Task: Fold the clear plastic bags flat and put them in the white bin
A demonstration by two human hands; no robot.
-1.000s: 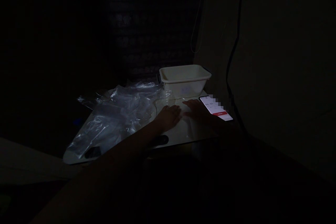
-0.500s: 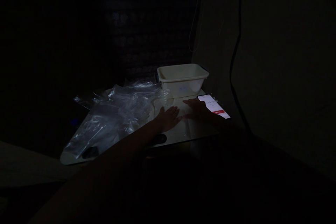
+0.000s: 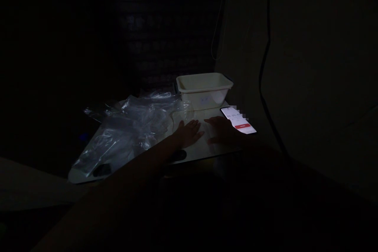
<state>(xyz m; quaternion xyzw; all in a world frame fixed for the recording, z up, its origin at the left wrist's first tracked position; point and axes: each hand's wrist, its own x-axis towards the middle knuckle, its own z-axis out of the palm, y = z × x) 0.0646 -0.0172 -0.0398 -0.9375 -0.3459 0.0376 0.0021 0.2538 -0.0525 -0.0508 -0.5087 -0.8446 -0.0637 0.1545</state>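
Observation:
My left hand (image 3: 189, 133) lies flat on the white tabletop (image 3: 195, 153), fingers stretched out and thumb apart. To its right, my right hand (image 3: 221, 130) rests low over the table with its fingers extended and the thumb spread. Under and between the hands is a thin, clear plastic sheet or bag (image 3: 210, 147); its outline is hard to make out in the dark. A loose heap of clear plastic bags (image 3: 126, 126) covers the table's left side, beside my left forearm. Neither hand appears to grip anything.
A white plastic tub (image 3: 203, 96) with dark handles stands at the back of the table. A lit phone (image 3: 243, 125) showing a timer lies at the right, partly behind my right hand. A dark cable (image 3: 261, 86) hangs along the right wall. The room is very dark.
My right hand has come slightly nearer to me, uncovering more of the phone's screen. My left hand stays almost where it was. The view has shifted a little.

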